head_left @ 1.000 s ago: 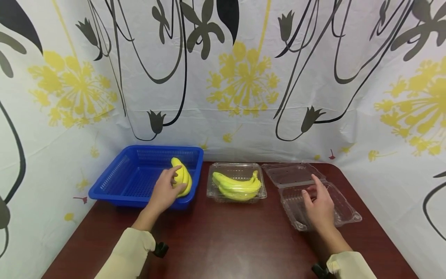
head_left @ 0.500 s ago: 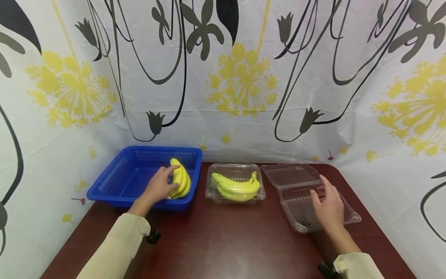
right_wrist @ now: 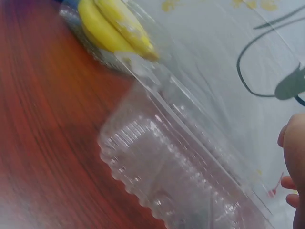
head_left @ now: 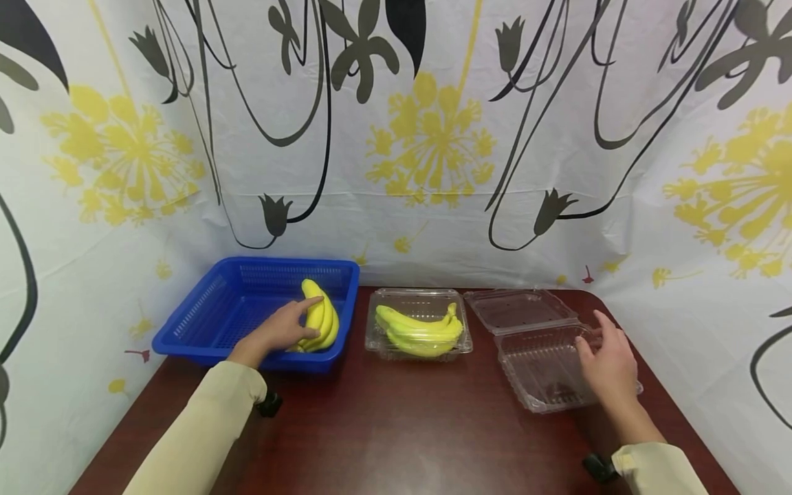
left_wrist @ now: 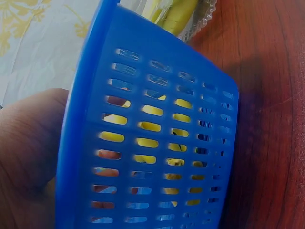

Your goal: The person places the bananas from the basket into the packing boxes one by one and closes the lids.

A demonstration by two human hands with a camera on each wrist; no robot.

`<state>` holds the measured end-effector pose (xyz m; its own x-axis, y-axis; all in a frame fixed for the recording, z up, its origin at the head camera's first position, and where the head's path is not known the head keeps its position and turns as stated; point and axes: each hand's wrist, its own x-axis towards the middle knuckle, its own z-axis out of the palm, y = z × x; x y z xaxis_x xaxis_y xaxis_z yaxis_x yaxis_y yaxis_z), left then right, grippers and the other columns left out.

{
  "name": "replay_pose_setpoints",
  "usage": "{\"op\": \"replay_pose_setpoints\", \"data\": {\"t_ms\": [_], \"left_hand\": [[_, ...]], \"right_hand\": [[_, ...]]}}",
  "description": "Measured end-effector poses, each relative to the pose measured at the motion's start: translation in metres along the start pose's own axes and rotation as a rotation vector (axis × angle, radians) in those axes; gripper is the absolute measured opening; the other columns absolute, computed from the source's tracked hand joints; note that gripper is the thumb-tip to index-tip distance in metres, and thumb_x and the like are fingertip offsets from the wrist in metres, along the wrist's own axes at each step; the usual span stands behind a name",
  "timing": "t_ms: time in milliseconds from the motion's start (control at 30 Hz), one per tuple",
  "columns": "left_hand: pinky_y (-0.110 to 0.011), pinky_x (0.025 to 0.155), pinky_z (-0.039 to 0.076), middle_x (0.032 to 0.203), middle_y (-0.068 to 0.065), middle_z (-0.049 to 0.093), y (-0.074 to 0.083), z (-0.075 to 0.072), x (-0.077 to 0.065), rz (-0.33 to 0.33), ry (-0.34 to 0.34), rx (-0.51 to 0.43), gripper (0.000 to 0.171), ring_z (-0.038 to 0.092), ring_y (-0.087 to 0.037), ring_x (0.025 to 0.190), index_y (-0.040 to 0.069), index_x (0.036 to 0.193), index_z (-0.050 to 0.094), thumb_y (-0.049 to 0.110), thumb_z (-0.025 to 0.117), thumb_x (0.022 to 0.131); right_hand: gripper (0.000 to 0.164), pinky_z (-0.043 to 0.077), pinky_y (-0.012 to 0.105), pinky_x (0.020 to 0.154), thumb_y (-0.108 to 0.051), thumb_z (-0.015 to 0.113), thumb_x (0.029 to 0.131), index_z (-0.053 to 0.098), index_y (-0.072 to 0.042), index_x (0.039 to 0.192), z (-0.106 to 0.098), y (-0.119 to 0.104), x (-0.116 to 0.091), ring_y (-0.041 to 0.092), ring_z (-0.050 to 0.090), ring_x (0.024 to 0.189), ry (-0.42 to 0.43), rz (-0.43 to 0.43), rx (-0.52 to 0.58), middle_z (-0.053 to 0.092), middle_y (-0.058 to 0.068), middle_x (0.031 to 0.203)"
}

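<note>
A bunch of yellow bananas (head_left: 326, 328) stands inside the right end of a blue slotted basket (head_left: 204, 355). My left hand (head_left: 281, 328) reaches over the basket's front and holds the bunch between thumb and fingers. In the left wrist view, the basket wall (left_wrist: 143, 33) hides much of the grasp; yellow shows through its slots. My right hand (head_left: 609, 364) is at the right side of a clear plastic clamshell box (head_left: 544, 368), fingers spread and loosely bent, holding nothing. Whether its fingertips touch the box is unclear. The box's lid (head_left: 522, 309) is folded back toward the wall.
Another clear clamshell box (head_left: 374, 340), lid down, stands between the basket and the open box. Several bananas (head_left: 423, 333) lie inside it. A dark red table (head_left: 396, 426) carries everything, and a flower-patterned cloth (head_left: 408, 254) closes off the back and sides.
My left hand has shifted slightly left and down at the bunch, baring more of its lower end. My right hand has moved right, from over the open box's middle to its right side.
</note>
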<state>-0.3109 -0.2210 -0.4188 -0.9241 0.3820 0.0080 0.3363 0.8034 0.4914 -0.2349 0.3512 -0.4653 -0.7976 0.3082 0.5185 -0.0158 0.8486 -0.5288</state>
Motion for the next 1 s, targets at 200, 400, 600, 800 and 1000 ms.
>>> {"op": "replay_pose_setpoints", "data": {"t_ms": [200, 400, 600, 800, 1000], "left_hand": [[-0.056, 0.092, 0.042, 0.137, -0.03, 0.047, -0.001, 0.001, 0.005, -0.011, -0.022, -0.051, 0.076, 0.05, -0.042, 0.118, 0.001, 0.15, 0.031, 0.018, 0.071, 0.087], [-0.056, 0.092, 0.043, 0.139, -0.029, 0.046, -0.005, 0.004, 0.005, -0.043, -0.007, -0.073, 0.076, 0.05, -0.043, 0.119, 0.004, 0.151, 0.031, 0.02, 0.07, 0.089], [-0.056, 0.092, 0.043, 0.136, -0.027, 0.05, -0.004, 0.005, 0.005, -0.068, 0.033, -0.055, 0.072, 0.051, -0.043, 0.118, 0.006, 0.15, 0.034, 0.021, 0.069, 0.089], [-0.055, 0.09, 0.044, 0.132, -0.026, 0.054, -0.005, 0.005, 0.004, -0.103, 0.073, -0.018, 0.071, 0.054, -0.043, 0.115, 0.008, 0.149, 0.037, 0.023, 0.071, 0.088], [-0.055, 0.091, 0.044, 0.131, -0.026, 0.055, -0.006, 0.006, 0.004, -0.108, 0.089, -0.014, 0.07, 0.053, -0.043, 0.115, 0.008, 0.148, 0.04, 0.019, 0.072, 0.087]], "right_hand": [[0.058, 0.037, 0.061, 0.083, -0.007, 0.064, 0.09, 0.041, 0.0, 0.143, -0.003, 0.016, 0.004, 0.047, 0.052, 0.099, -0.024, 0.042, -0.021, 0.057, 0.03, 0.11], [0.049, 0.034, 0.061, 0.078, -0.008, 0.065, 0.089, 0.049, 0.005, 0.134, -0.004, 0.025, 0.004, 0.049, 0.049, 0.095, -0.054, 0.012, -0.057, 0.059, 0.031, 0.106], [0.033, 0.038, 0.06, 0.078, -0.004, 0.066, 0.088, 0.061, 0.006, 0.119, -0.005, 0.032, 0.003, 0.048, 0.053, 0.095, -0.067, -0.023, -0.025, 0.061, 0.033, 0.102], [0.038, 0.042, 0.056, 0.079, -0.018, 0.061, 0.095, 0.058, 0.004, 0.126, -0.011, 0.03, 0.005, 0.047, 0.056, 0.102, -0.206, 0.144, 0.047, 0.06, 0.032, 0.115], [0.053, 0.045, 0.046, 0.074, -0.035, 0.057, 0.098, 0.051, 0.003, 0.135, -0.019, 0.026, 0.007, 0.044, 0.051, 0.108, -0.385, 0.277, 0.117, 0.055, 0.031, 0.126]]}}
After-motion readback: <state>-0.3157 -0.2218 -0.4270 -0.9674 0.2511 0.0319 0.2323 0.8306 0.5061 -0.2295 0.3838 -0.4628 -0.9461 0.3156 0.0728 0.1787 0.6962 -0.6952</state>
